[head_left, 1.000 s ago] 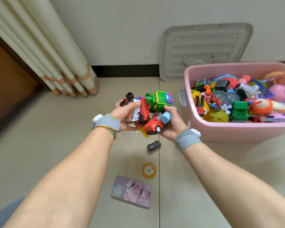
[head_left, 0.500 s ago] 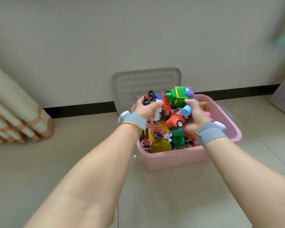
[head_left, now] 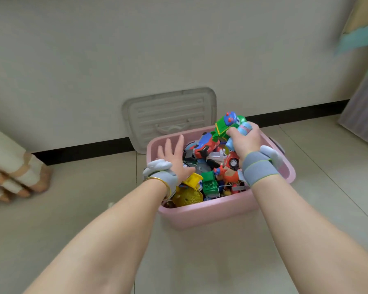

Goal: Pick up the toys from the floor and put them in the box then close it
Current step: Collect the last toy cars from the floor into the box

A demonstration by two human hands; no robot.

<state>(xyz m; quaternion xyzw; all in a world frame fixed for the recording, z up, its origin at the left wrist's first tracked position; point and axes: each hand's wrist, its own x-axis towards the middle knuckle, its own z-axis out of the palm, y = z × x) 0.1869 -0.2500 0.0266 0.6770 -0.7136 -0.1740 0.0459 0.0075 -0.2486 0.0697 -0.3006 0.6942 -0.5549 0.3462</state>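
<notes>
Lid leans against wall behind pink box, curtain far left

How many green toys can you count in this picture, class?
2. One green toy vehicle is gripped in the right hand above the pink box; a green toy truck lies inside near its front wall. More may be hidden deeper.

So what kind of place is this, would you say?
Probably a room in a home, maybe a playroom: a pink box heaped with toys on a tiled floor, its lid leaning on the wall, and a curtain hem at left.
</notes>
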